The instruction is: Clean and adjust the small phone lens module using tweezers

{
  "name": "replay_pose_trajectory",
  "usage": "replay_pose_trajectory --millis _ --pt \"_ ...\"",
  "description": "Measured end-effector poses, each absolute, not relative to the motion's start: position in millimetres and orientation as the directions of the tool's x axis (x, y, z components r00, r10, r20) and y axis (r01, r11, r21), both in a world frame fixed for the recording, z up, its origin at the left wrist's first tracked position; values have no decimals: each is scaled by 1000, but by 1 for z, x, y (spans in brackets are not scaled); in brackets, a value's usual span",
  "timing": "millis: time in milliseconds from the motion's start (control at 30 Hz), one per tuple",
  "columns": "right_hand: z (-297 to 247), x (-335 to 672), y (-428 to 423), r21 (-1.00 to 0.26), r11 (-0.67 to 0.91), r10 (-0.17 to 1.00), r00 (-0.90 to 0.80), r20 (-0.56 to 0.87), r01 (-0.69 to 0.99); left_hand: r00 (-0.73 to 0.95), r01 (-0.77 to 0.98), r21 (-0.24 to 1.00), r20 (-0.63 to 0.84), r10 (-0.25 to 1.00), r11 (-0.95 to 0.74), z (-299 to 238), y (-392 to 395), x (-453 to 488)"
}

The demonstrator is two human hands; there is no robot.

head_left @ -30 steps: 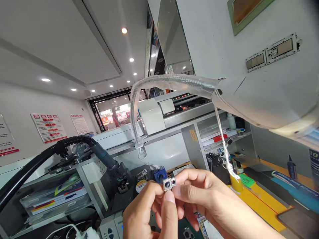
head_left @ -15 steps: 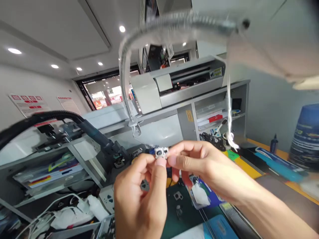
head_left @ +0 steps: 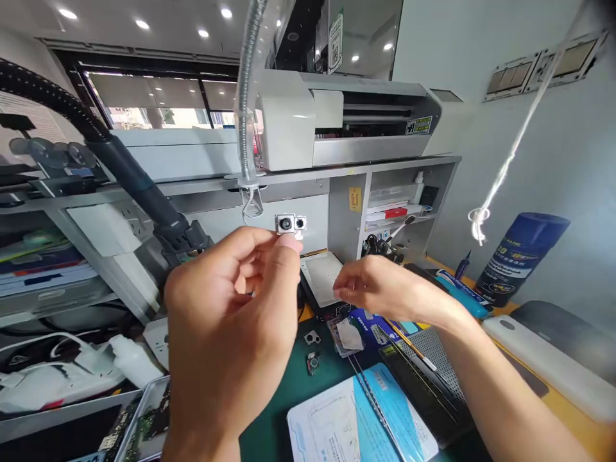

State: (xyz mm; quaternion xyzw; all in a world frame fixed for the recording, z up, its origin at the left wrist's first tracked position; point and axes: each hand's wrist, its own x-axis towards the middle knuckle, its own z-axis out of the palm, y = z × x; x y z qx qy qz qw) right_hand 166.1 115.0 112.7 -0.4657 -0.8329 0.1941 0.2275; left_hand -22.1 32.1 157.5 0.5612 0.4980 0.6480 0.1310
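Observation:
My left hand [head_left: 235, 321] pinches a small phone camera module [head_left: 285, 223] between thumb and forefinger, raised in front of the shelf. Two dark lenses in silvery square frames face me. To its right and lower, my right hand [head_left: 370, 282] is apart from the module, fingers curled and tips together; whether they hold anything is hidden. Beneath the hands, a small metal bracket [head_left: 312, 337] and another small camera part [head_left: 312, 363] lie on the green mat [head_left: 269, 410].
Tweezers [head_left: 375, 401] rest on a blue-and-white box [head_left: 327, 420]. A small plastic case [head_left: 342, 340] and a brush [head_left: 418, 353] lie to the right, near a blue spray can [head_left: 517, 256]. A black flexible arm [head_left: 135, 179] reaches in from the left.
My right hand has come off the camera module and moved right and away. The left hand has lifted the module, its lenses facing me. My view has levelled and turned.

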Motion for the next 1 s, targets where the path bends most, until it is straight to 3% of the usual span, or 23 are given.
replay_pose_trajectory --millis 67,133,267,533,767,833,900,933,1000 --pt "91 169 121 -491 460 864 -500 55 740 -318 375 778 618 719 -503 159 31 -26" --pt "64 173 122 -397 376 901 -431 -56 837 -295 356 768 632 716 -532 160 31 -29" --pt "16 183 116 -380 365 890 -439 -126 850 -244 279 782 619 746 -558 161 31 -32" --pt "-11 191 111 -407 336 915 -397 -74 849 -244 259 781 622 744 -568 160 29 -27" --pt "-4 199 113 -546 287 949 -313 46 787 -224 238 798 600 768 -554 159 33 -27" --pt "5 200 113 -725 224 968 -234 88 651 -174 207 811 581 795 -548 157 38 -30" --pt "14 200 111 -941 133 980 -184 78 310 -95 163 832 548 831 -530 154 44 -31" --pt "17 199 110 -993 72 982 -182 55 93 -58 139 851 517 854 -506 152 48 -31" --pt "20 198 108 -964 -58 977 -215 -1 -260 13 116 895 433 901 -431 148 56 -30"
